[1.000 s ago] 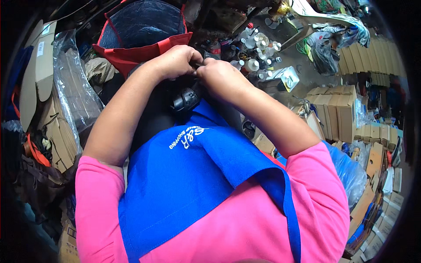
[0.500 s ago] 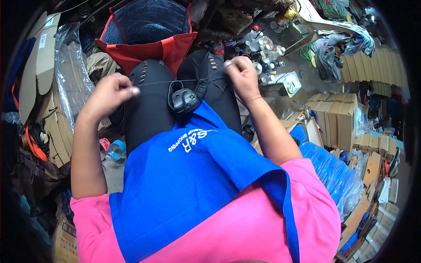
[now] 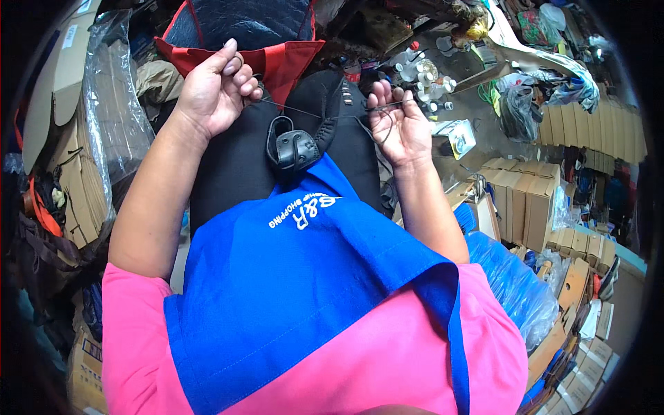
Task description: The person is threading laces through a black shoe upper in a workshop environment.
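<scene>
A black leather piece (image 3: 296, 148) with a rounded, looped end rests on my lap. From it a thick strip with a laced edge runs up along my right thigh. My left hand (image 3: 220, 90) is raised over the left knee, fingers curled and thumb pressed to the forefinger on a thin black cord (image 3: 294, 109). The cord stretches across to the strip. Palm up above the right thigh, my right hand (image 3: 402, 131) pinches the cord between thumb and fingertips, with a slack loop hanging over the palm. A blue cloth (image 3: 277, 297) covers my lap.
Beyond my knees stands a red bag (image 3: 290, 61) with a silvery lining. Small bottles (image 3: 422, 72) cluster at the far right, near a clear container (image 3: 456, 137). Cardboard boxes (image 3: 522, 197) and a plastic-wrapped blue bundle (image 3: 512, 283) lie at right. Plastic-covered cardboard (image 3: 114, 117) leans at left.
My left hand has risen up and right, turning its fingers upward. My right hand has turned palm up and shifted slightly right and down. The taut cord between them has slackened.
</scene>
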`<state>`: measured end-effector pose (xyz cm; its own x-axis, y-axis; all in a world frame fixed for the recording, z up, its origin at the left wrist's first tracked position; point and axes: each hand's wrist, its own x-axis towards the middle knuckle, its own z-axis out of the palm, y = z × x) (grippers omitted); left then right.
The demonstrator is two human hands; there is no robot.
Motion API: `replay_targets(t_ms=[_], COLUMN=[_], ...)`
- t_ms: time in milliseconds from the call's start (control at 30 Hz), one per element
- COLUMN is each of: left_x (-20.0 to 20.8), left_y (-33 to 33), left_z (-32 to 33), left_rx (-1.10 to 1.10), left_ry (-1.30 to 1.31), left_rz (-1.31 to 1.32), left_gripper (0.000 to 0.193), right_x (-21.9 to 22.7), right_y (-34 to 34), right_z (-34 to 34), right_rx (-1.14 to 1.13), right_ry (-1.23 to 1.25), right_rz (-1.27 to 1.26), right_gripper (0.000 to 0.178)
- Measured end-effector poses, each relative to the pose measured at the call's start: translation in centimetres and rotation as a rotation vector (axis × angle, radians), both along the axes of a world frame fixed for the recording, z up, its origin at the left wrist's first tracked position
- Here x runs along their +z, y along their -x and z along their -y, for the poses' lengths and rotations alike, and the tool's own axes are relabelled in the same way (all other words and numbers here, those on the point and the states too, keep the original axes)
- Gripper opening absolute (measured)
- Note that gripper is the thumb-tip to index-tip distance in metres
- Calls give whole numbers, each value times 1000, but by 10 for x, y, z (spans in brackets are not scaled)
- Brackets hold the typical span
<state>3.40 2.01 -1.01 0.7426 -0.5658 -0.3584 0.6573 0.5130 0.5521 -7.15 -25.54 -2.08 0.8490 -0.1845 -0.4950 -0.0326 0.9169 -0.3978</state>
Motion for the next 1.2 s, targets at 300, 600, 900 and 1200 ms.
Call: replay_targets(t_ms=[300, 600, 900, 1200], left_x=[-19, 39, 6, 14], left_y=[-23, 84, 79, 37], left_z=[-66, 15, 12, 30], left_rx=[-8, -527, -491, -499], left_ry=[-405, -1320, -1073, -872], left_rz=[214, 1379, 1571, 1350], left_gripper=[32, 47, 36, 38], right_x=[-34, 46, 29, 21], right_y=[35, -35, -31, -7], right_z=[56, -3, -3, -15], right_rx=[435, 845, 886, 397], right_ry=[410, 1790, 1894, 2062], right_rz=[-91, 474, 94, 240], right_gripper=[25, 62, 32, 31])
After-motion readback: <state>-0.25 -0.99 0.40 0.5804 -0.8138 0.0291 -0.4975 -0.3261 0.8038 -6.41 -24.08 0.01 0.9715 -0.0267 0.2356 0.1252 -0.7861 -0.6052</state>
